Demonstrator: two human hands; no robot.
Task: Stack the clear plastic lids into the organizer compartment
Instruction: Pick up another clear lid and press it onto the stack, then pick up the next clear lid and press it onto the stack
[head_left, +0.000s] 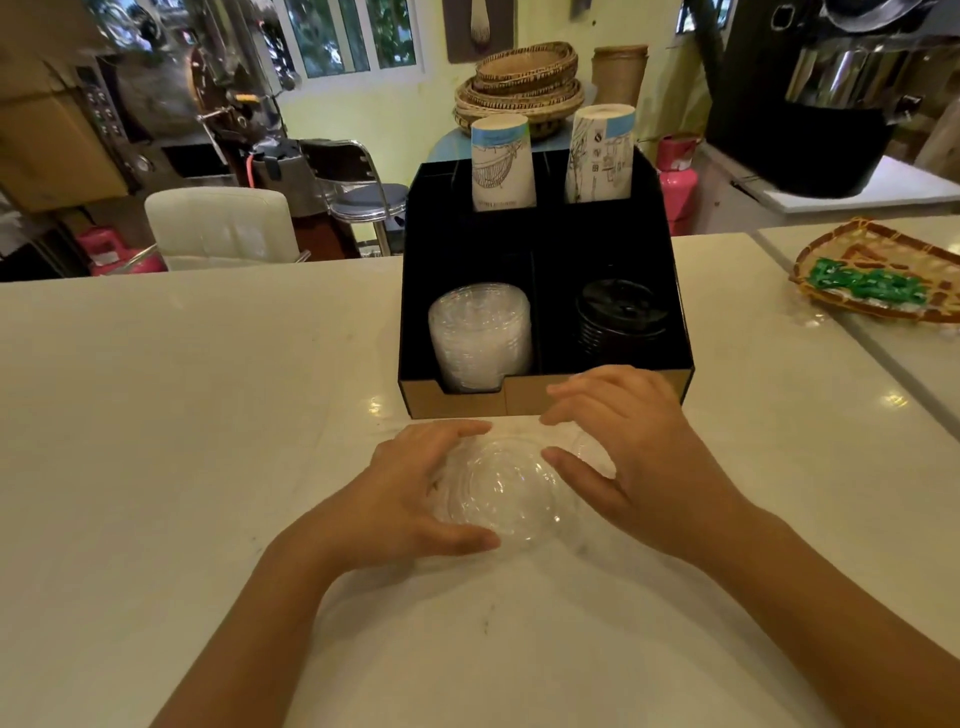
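Hands cupped round loose clear plastic lids (501, 488) on the white counter (208, 415): left hand (410, 493) and right hand (623, 447) half-curled, probably gripping. Gathering step; next they lift into the black cardboard organizer (540, 249), onto its stack of clear lids (480, 332).

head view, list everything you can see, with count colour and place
loose lids: a few, exact count unclear, clear, on the counter between the hands
stacked lids: one stack, clear, organizer's front left compartment
black lids: one stack, black, front right compartment
organizer: one, black with a brown front, mid counter
paper cups: two stacks, white and blue, upside down in the back compartments
counter: one, white, across the foreground
tray: one, woven, holds something green, far right
baskets: one stack, woven, behind the organizer
chair: one, white, behind the counter at left
left hand: cupping the loose lids' left side
right hand: cupping their right side
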